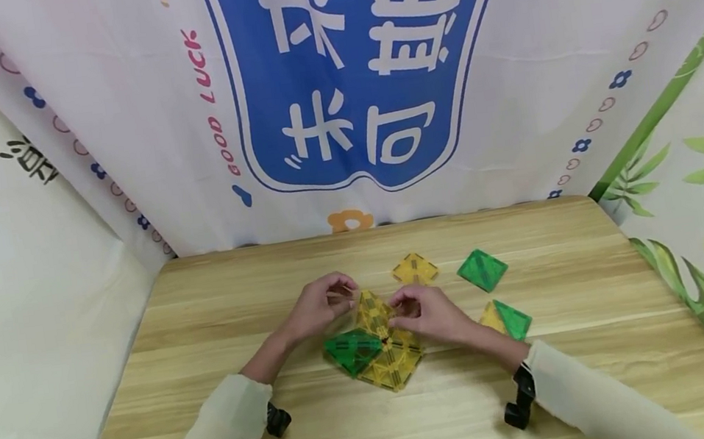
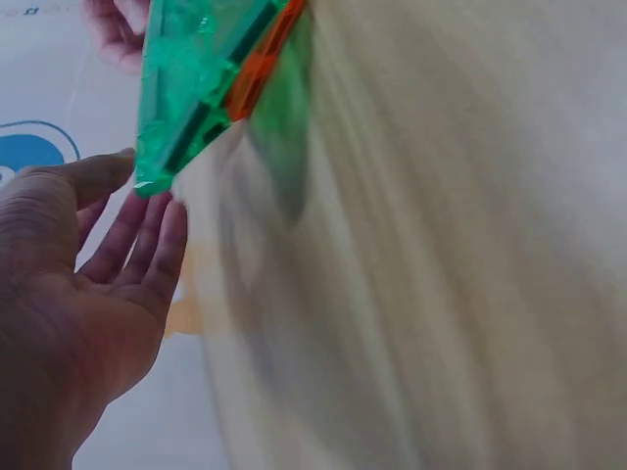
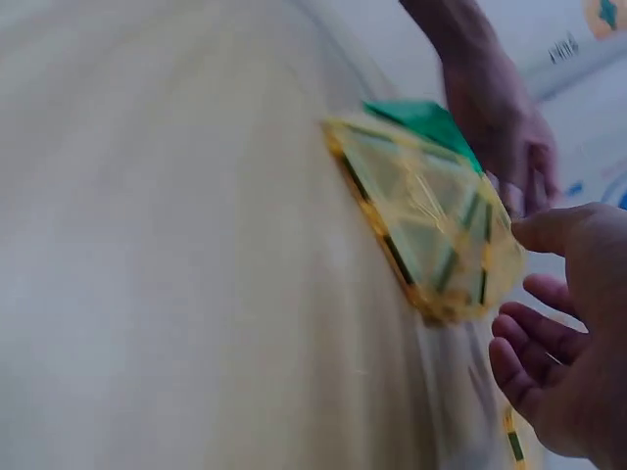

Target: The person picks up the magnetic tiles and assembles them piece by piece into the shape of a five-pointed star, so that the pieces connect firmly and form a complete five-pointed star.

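Observation:
Between the hands stands a partly raised cluster of translucent magnetic tiles. Yellow tiles (image 1: 395, 371) form its front and right, a green tile (image 1: 352, 353) its left, and another yellow tile (image 1: 372, 307) tilts up at the back. The left hand (image 1: 320, 309) is beside the back tile; in the left wrist view its thumb and fingers lie apart, close by a green tile's corner (image 2: 155, 171). On the other side, the right hand (image 1: 431, 311) has its thumb at the edge of the yellow tiles (image 3: 426, 211), its other fingers loosely bent below.
Beyond the right hand lie a yellow square tile (image 1: 415, 269) and a green square tile (image 1: 482, 270). A green triangular tile (image 1: 515, 318) and a yellow tile (image 1: 492, 317) lie partly behind the right forearm. Printed cloth (image 1: 514, 131) hangs at the wooden table's (image 1: 201, 291) back edge.

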Motion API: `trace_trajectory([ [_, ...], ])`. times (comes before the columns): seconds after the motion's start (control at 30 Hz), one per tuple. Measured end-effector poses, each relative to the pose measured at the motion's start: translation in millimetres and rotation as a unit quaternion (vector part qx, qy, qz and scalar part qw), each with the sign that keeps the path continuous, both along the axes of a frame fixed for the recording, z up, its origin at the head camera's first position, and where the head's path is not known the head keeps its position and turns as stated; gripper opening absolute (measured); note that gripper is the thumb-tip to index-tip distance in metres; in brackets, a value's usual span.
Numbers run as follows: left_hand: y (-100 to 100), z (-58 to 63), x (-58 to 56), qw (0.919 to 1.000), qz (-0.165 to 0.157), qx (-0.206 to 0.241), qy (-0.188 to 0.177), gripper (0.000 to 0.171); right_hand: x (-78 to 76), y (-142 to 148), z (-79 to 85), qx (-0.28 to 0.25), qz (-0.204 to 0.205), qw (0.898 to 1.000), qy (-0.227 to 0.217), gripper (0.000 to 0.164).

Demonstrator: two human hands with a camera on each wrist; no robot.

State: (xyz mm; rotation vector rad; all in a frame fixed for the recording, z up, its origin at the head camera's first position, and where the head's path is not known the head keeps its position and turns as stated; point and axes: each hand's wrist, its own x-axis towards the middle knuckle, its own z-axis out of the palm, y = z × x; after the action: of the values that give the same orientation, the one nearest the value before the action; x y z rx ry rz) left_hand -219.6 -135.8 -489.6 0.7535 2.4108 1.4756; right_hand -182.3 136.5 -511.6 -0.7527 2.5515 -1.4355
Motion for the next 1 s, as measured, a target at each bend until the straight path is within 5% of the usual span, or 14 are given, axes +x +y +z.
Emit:
trace_trajectory([
  [0.2,12.5,14.2,-6.1,0.9947,-0.060,-0.057,0.061,0.029,32.9,-3.6,0.1,0.080,-0.045,0.993,0.079,0.056],
  [0.43,31.6,21.7,-9.7,0.9704,-0.144,-0.157,0.115,0.022,57.0,-10.9,-1.7,0.142,-0.092,0.979,0.114,0.072],
  [0.67,31.0,19.0,-4.9,0.9605,-0.165,-0.199,0.102,0.020,60.7,-13.8,-4.8,0.164,-0.098,0.973,0.130,0.070],
  [1.0,9.5,14.3,0.7,0.9518,-0.172,-0.196,0.161,0.018,45.1,1.0,-4.1,0.158,-0.038,0.975,0.149,0.053],
])
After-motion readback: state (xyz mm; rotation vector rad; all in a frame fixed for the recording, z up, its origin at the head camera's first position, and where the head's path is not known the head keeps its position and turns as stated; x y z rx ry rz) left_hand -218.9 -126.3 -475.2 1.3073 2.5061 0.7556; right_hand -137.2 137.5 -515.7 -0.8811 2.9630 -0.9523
